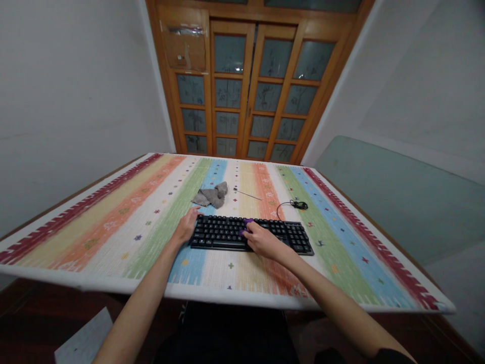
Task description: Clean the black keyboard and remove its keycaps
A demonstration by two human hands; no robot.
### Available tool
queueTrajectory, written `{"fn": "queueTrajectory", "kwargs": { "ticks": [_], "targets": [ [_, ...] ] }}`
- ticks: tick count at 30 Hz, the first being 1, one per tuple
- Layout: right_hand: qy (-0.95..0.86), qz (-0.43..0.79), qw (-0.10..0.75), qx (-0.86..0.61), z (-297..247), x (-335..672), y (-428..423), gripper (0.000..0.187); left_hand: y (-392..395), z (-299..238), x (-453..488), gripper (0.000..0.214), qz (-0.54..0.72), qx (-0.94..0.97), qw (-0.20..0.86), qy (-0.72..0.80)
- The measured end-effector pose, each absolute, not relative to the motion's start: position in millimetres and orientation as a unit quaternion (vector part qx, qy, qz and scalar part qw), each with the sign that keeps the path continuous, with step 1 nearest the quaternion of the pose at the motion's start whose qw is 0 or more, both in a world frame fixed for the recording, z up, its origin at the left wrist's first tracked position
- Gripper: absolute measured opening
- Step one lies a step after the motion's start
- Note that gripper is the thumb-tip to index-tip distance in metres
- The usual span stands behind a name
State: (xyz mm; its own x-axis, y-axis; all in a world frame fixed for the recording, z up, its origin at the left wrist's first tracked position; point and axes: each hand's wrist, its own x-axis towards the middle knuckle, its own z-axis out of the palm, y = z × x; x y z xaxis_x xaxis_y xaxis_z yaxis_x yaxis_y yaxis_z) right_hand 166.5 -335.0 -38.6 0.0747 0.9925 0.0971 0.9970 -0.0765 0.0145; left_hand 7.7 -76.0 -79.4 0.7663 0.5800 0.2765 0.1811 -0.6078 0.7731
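striped table (pixel 220 273) below, the left hand (pixel 187 226), half open with no clear grip, should brace the keyboard (pixel 220 233) while the right hand (pixel 263 241), pinching a purple piece (pixel 248 221), presses lightly.

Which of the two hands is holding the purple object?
The right hand, over the middle of the black keyboard, holds the purple object; the left hand is at the keyboard's left end.

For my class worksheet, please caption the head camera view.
Left hand at the left end of a black keyboard, right hand holding a small purple item over it, grey cloth beyond.
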Motion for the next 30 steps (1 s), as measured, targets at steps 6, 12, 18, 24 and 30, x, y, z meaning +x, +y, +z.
{"fn": "queueTrajectory", "kwargs": {
  "ticks": [6,12,18,24,30],
  "targets": [
    [-0.676,-0.025,0.011,-0.736,-29,173,-336,0.022,-75,-81,9,0.061,0.26,0.858,0.382,0.223],
    [-0.645,-0.078,0.067,-0.757,-34,183,-336,0.027,-76,-80,9,0.061,0.261,0.859,0.381,0.222],
    [-0.676,-0.058,0.048,-0.733,-44,183,-345,0.027,-76,-80,8,0.062,0.259,0.856,0.387,0.223],
    [-0.686,-0.022,0.032,-0.727,-34,179,-355,0.026,-75,-81,8,0.061,0.26,0.857,0.388,0.218],
    [-0.656,-0.04,0.047,-0.753,-29,185,-349,0.027,-76,-79,8,0.062,0.258,0.86,0.382,0.219]
  ]
}}
